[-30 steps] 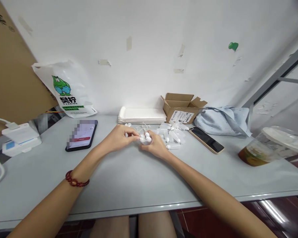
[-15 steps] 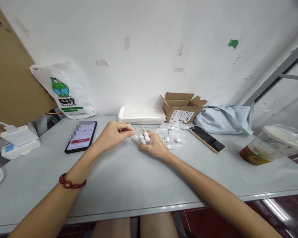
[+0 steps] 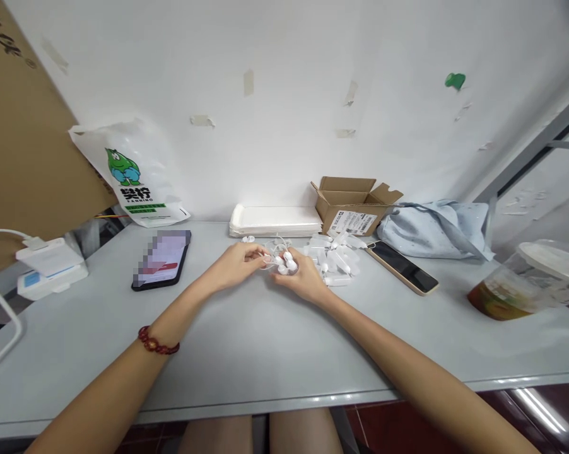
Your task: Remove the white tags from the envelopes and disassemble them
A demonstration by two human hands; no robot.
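Observation:
My right hand (image 3: 306, 277) is wrapped round a bunch of small white-capped plastic pieces (image 3: 288, 263), rounded ends towards me. Close on its left, my left hand (image 3: 240, 265) is closed in a pinch on a small white piece; the fingers partly hide it. Thin clear-white loops (image 3: 277, 241) stick up behind and between the hands. To the right of my right hand lies a loose pile of small translucent bottles (image 3: 339, 260) with white tips. A few white bits (image 3: 248, 239) rest on the table just beyond my left hand.
Behind the hands stand a stack of white trays (image 3: 275, 221) and an open cardboard box (image 3: 348, 211). Phones lie left (image 3: 164, 261) and right (image 3: 405, 268). A blue cloth bag (image 3: 436, 230), a drink cup (image 3: 502, 293), a white plastic bag (image 3: 133, 180) and a white charger (image 3: 52, 271) surround the grey table (image 3: 246, 359).
My left hand has moved right and slightly nearer, up against the bunch in my right hand. My right hand keeps its hold. The whole view has shifted a little.

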